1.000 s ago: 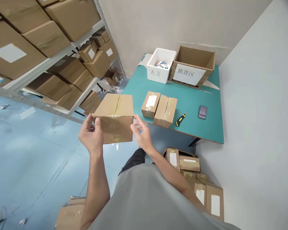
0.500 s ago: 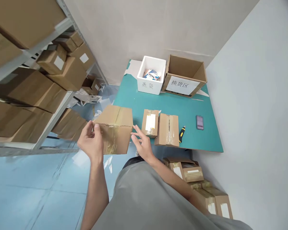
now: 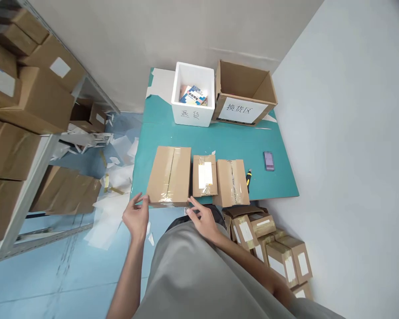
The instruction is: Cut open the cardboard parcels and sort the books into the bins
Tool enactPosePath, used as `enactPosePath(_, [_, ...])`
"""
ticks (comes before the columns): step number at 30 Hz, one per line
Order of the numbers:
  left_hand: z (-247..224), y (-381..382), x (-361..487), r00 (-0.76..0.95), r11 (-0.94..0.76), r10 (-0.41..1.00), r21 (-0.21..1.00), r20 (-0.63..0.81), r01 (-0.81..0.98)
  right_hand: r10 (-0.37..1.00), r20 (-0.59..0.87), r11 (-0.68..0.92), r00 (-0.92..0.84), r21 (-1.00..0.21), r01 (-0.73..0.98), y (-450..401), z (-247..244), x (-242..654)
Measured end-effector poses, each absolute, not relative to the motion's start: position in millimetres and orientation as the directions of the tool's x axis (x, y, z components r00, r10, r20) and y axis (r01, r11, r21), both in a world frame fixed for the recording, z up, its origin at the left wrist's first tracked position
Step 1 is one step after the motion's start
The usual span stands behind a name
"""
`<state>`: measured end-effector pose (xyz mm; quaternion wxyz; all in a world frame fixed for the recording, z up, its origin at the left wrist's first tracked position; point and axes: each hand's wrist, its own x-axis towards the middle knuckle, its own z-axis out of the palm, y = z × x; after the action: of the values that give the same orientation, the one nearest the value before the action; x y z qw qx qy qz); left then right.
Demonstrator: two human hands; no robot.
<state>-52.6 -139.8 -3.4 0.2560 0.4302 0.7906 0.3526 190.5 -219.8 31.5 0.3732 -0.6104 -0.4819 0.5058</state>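
A large taped cardboard box (image 3: 169,175) lies on the left part of the green table, its near edge at the table's front. My left hand (image 3: 136,218) holds its near left corner between thumb and fingers. At the near right corner, the fingertips of my right hand (image 3: 204,220) press against the same box, the thumb apart from the other fingers. Just right of it stand a small cardboard box with a white label (image 3: 205,176) and a medium taped box (image 3: 232,181). A black and yellow utility knife (image 3: 248,179) lies beside the medium box, partly hidden by it.
A white foam bin (image 3: 194,116) with booklets and an open carton (image 3: 248,84) with a paper sign stand at the table's back. A phone (image 3: 269,161) lies right. Stacked parcels (image 3: 282,261) sit below, shelves of boxes (image 3: 46,106) at left, paper scraps (image 3: 115,210) on the floor.
The large box has gone from being held up before the table's left front to lying on the tabletop beside the small box. Both hands moved with it. The view has turned rightward.
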Motion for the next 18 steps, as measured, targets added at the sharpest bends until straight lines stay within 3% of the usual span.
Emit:
enactPosePath(4, [-24,-138,-47,-0.324,0.365,0.922,0.754,-0.212,0.547,0.941,-0.337,-0.336,0.040,-0.908,0.252,-225,20,223])
enactPosePath(7, [-40,-131,-44,-0.252,0.350,0.934,0.787,-0.253,0.507,0.948,-0.242,-0.310,0.208,-0.851,0.423,-230,9,270])
enactPosePath(11, [-54,-117,-39,-0.203,0.354,0.935,0.810,-0.292,0.468,0.829,0.037,-0.448,0.558,-0.553,0.703,-234,-19,338])
enactPosePath(14, [-56,-111,-29,-0.183,0.325,0.946,0.777,-0.269,0.538,0.806,0.068,-0.520,0.588,-0.393,0.758,-233,-47,364])
enactPosePath(18, [-53,-103,-18,-0.169,0.239,0.971,0.700,-0.169,0.673,0.814,0.130,-0.510,0.566,-0.308,0.803,-223,-76,365])
